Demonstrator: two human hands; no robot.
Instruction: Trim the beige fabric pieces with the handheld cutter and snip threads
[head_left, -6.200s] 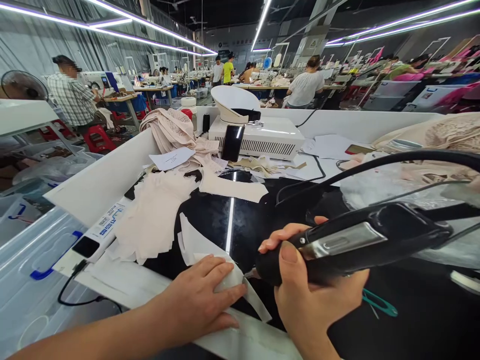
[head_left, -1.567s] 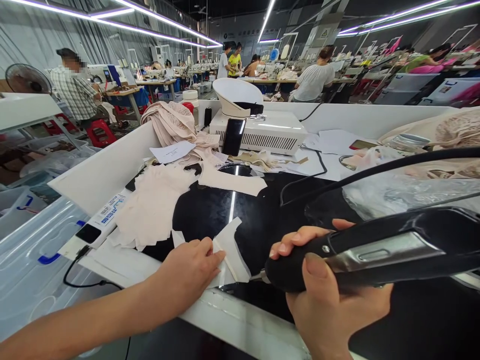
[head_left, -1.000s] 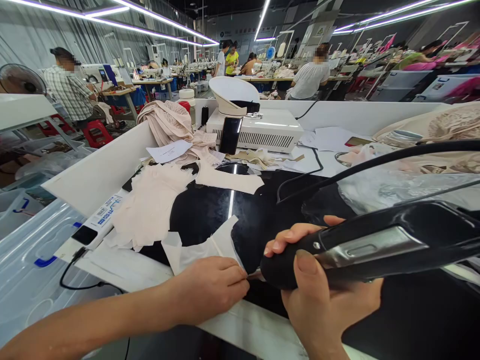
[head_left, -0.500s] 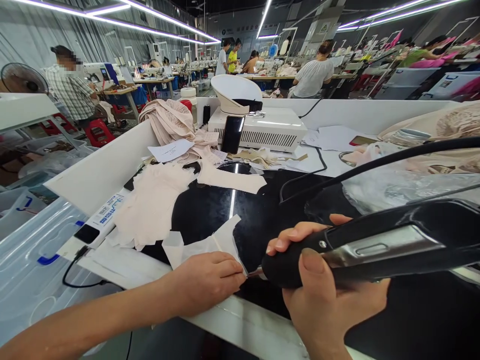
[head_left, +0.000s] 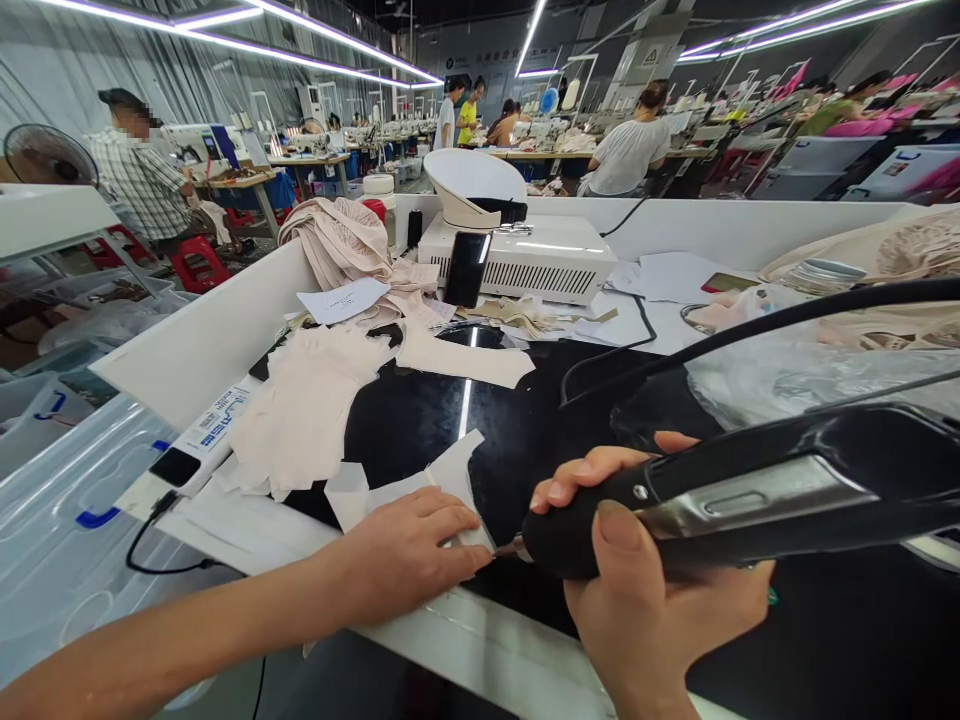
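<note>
The desk (head_left: 420, 420) has a shiny black top, and a bright line of light shines on it. White walls (head_left: 180, 350) stand along its left side and its back.

At the front edge, the left hand (head_left: 412, 555) rests on a thin white cloth (head_left: 459, 470). Its fingers are a bit bent, and the thumb is a little way apart from them. The right hand (head_left: 652, 600) is closed around a fat black tool (head_left: 720, 500) with a silver strip. The tool's thin tip is right by the cloth's corner, near the left thumb.

A messy pile of pale pink pieces (head_left: 300, 410) sits on the left side of the desk. A curved pale piece (head_left: 465, 360) lies past the white cloth. Farther back, a black phone (head_left: 465, 270) leans by a white box (head_left: 525, 265) with slots. On the right is a crumpled clear bag (head_left: 795, 375).

The room is big, with long lights (head_left: 337, 62) up high. A person in a checked shirt (head_left: 139, 190) is near a red stool (head_left: 199, 265) and a fan (head_left: 49, 158). Another person in a white top (head_left: 630, 155) sits past the desk.
</note>
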